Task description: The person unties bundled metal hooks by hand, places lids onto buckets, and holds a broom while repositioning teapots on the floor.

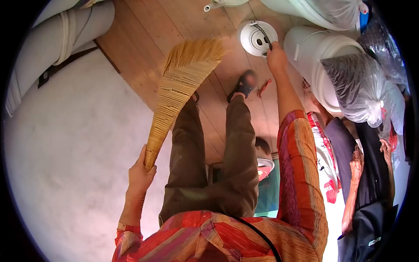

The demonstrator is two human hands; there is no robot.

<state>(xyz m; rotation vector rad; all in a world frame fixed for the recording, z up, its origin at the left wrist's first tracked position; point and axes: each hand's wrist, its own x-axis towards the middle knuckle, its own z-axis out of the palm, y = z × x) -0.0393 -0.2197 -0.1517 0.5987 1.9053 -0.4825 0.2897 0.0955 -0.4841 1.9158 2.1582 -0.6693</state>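
Note:
My left hand (141, 174) is wrapped round the narrow end of a straw hand broom (174, 94). The broom's bristles fan out upward and to the right, above the wooden floor. At the upper right, my right hand (276, 57) is closed on the dark handle of a round white vessel (248, 41). Two dark oval spots show on the vessel's top; what they are I cannot tell. Between the broom and that vessel, my sandalled foot (244, 83) stands on the planks, near a small red scrap (264, 88).
Large white buckets (305, 48) stand at the right with plastic bags (358, 83) on them. Another person's hand (357, 161) rests on dark trousers at the right. A pale, flat surface (78, 131) fills the left, below a grey roll (85, 28). A white spout (211, 6) shows at the top.

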